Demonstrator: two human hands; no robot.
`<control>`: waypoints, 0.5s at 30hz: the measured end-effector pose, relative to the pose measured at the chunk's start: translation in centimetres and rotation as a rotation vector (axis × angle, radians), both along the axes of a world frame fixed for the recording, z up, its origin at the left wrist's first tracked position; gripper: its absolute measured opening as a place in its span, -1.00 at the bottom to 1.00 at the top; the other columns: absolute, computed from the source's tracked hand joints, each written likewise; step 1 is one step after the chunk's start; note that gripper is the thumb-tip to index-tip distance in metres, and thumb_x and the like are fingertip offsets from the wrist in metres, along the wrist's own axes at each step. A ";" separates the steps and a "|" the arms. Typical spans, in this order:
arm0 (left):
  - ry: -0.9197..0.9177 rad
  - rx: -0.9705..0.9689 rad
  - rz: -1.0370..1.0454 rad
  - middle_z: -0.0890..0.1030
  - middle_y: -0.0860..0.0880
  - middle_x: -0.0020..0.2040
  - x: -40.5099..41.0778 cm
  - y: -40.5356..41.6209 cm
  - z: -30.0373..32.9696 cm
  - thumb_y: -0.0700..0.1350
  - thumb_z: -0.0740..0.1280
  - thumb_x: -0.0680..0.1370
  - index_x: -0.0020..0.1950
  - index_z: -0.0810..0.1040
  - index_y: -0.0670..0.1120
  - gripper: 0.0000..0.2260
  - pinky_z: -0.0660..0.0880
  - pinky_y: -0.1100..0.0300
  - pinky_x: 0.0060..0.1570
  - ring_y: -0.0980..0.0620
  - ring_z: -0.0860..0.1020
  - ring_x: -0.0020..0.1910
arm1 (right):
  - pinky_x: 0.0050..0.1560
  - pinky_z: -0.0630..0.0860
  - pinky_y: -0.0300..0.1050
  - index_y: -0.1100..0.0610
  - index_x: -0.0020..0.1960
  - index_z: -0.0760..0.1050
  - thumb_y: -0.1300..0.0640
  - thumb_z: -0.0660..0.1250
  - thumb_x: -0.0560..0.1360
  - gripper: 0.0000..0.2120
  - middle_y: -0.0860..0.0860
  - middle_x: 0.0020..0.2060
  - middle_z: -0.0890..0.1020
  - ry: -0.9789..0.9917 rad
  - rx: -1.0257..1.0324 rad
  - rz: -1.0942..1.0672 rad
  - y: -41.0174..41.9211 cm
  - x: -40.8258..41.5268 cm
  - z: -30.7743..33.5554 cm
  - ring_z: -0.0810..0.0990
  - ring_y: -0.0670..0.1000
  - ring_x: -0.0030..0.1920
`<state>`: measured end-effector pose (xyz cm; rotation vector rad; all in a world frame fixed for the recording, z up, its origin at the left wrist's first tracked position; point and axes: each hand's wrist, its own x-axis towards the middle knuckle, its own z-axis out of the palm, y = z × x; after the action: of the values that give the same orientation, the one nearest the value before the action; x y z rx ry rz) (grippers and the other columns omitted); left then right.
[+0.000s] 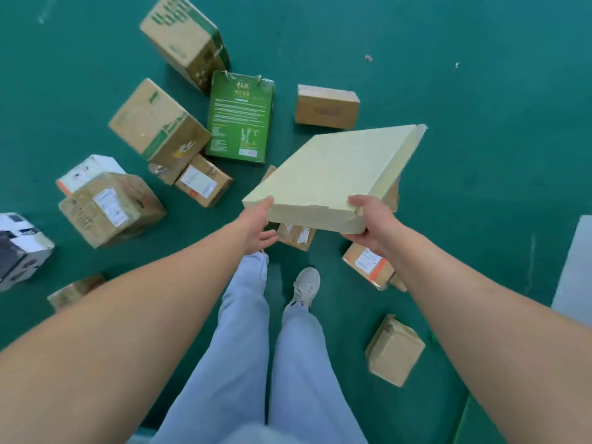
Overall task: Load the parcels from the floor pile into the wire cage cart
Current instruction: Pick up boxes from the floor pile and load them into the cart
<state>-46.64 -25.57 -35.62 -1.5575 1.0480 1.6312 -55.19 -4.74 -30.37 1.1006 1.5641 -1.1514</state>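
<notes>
Both hands, the left hand [261, 224] and right hand [371, 224], pinch the flat box's [333, 174] near corners, keeping it level above the floor [480, 123] parcels.

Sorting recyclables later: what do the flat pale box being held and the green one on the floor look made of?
Flat pale box: seemingly matte paperboard or thin cardboard, plain yellowish faces with folded edges. Green box: likely printed cardboard with a slightly glossy coating, small text panels and two cord handle loops at its top.
</notes>
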 end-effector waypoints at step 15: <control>0.172 -0.066 0.566 0.68 -0.06 0.10 26.2 -4.0 22.7 0.31 0.26 0.60 0.17 0.61 0.06 -0.63 0.55 -0.06 0.18 -0.09 0.63 0.09 | -0.25 0.65 -0.04 -0.04 0.44 0.41 0.05 0.26 0.65 -0.64 0.12 0.24 0.64 0.061 -0.409 0.597 -0.4 7.9 20.9 0.67 0.14 0.04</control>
<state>-20.39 -29.59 -12.96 -1.9012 0.7871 2.1538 -47.25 -5.14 -9.52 0.2962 1.4695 -1.0229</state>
